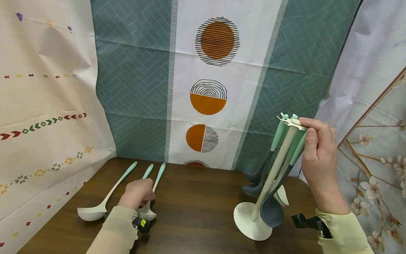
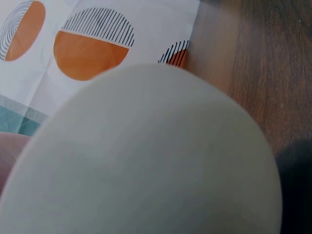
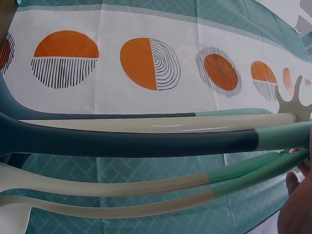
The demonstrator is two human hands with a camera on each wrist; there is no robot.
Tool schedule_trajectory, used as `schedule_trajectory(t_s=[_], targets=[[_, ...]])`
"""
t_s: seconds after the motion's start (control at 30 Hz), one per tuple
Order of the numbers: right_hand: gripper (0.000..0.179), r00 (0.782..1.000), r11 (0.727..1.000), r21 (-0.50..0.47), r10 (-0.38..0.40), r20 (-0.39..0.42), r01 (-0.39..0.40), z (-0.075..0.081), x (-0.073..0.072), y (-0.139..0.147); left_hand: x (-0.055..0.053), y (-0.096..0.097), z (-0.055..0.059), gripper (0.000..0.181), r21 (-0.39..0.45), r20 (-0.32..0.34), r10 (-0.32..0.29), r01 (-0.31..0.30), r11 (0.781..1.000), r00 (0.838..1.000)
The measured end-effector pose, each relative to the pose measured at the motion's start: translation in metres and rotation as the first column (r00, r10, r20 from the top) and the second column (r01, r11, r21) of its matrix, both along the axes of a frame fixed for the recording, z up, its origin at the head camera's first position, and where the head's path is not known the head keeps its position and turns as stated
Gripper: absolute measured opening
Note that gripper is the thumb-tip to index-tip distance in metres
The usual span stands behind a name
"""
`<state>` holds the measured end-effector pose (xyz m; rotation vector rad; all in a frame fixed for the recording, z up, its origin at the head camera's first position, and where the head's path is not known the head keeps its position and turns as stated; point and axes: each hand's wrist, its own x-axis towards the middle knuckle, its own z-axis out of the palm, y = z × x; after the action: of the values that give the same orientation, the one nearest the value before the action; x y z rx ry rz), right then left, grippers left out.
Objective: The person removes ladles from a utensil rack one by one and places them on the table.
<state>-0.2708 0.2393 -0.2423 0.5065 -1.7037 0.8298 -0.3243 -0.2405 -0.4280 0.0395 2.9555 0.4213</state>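
Note:
My left hand grips a white utensil with a mint-green handle at the left of the table. The hand covers its middle, and its white head shows below the fingers. A pale rounded surface, blurred, fills much of the left wrist view. Beside the hand lies a white ladle with a mint handle. My right hand holds the top of a cream utensil stand, index finger across the hooked disc. Hanging there are a dark blue-grey ladle, other dark utensils and white utensils.
Another mint handle rises just right of the left hand. The brown wooden table extends between the hands. A patterned cloth hangs behind it, with a cream cloth at left and a floral cloth at right.

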Motion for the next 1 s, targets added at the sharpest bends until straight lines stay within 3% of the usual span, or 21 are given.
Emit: schedule_trajectory(t_s=[0.33, 0.57, 1.0], targets=[[0.034, 1.000, 1.000, 0.004, -0.010, 0.012, 0.010, -0.0016, 0.0010, 0.0015, 0.0004, 0.0001, -0.0011, 0.024, 0.000, -0.008, -0.005, 0.005, 1.000, 1.000], [0.033, 1.000, 1.000, 0.004, -0.015, 0.009, 0.015, -0.0006, 0.0025, -0.0002, -0.0002, 0.0018, 0.0015, 0.027, -0.049, -0.021, 0.004, -0.005, 0.999, 1.000], [0.033, 1.000, 1.000, 0.007, -0.008, 0.014, 0.008, 0.0002, 0.0027, -0.0010, -0.0047, 0.0023, 0.0043, 0.031, -0.028, -0.129, 0.018, -0.022, 0.999, 0.991]])
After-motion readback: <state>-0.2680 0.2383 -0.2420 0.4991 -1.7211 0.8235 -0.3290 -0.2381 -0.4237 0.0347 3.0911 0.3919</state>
